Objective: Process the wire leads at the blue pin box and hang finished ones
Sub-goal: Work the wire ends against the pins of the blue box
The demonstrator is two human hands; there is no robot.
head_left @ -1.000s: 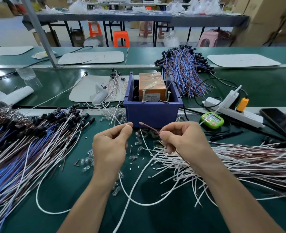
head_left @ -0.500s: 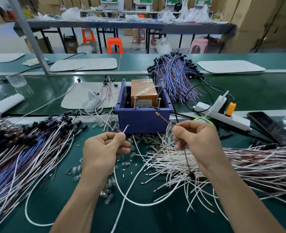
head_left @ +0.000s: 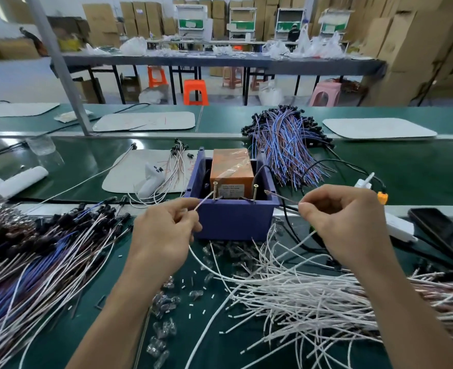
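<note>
Head view. Blue pin box stands on the green tabletop, centre, just beyond both hands. An orange block wrapped in clear film sits inside it. Two upright metal pins stand at the near wall: left pin and right pin.

Left hand: thumb and forefinger pinch the end of a white lead. Its free tip points up and right, ending just beside the left pin — contact cannot be told. The rest of the lead drops below the hand and curves right across the tabletop.

Right hand: fingers curled, pinching a thin brown lead. Its tip points left, near the right pin but apart from it.

Other items:
- Loose pile of white leads lies right of centre, under the right forearm.
- Large bundle of blue, white and brown leads with black ends covers the left side.
- A second, similar bundle lies behind and right of the box.
- Small clear parts and white sleeve offcuts are scattered between the forearms.
- Power strip and a dark phone lie at the far right.
</note>
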